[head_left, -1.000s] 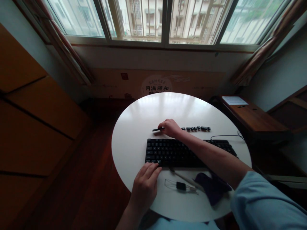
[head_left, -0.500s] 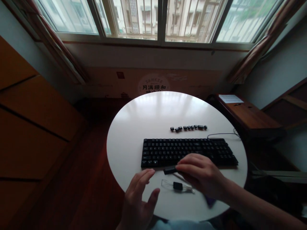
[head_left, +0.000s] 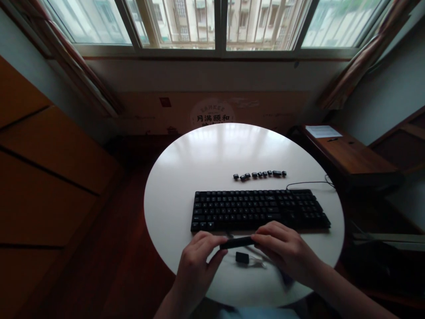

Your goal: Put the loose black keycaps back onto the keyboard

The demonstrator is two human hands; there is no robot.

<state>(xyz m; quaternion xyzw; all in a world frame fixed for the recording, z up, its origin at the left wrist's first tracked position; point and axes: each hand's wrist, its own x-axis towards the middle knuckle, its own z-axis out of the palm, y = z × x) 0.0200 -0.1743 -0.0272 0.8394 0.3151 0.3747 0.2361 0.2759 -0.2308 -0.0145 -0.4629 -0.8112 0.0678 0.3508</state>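
Just in front of the keyboard's near edge, a long black spacebar keycap is held between both hands. My left hand pinches its left end with thumb and fingers. At the other end, the fingers of my right hand are closed on it. Under the right hand shows a slim tool with a blurred dark purple end; its kind is unclear. A keycap puller with a black grip and wire loops lies below the keycap. The black keyboard lies behind the hands, its bottom row showing a dark gap.
Several loose keycaps form a row behind the keyboard. Its cable runs off the right side of the round white table. A wooden side table with a paper sheet stands at right, beneath the window side.
My left hand has moved right and closed on the free end of the spacebar keycap. The keycap, in my right hand before, is now held level between both hands.
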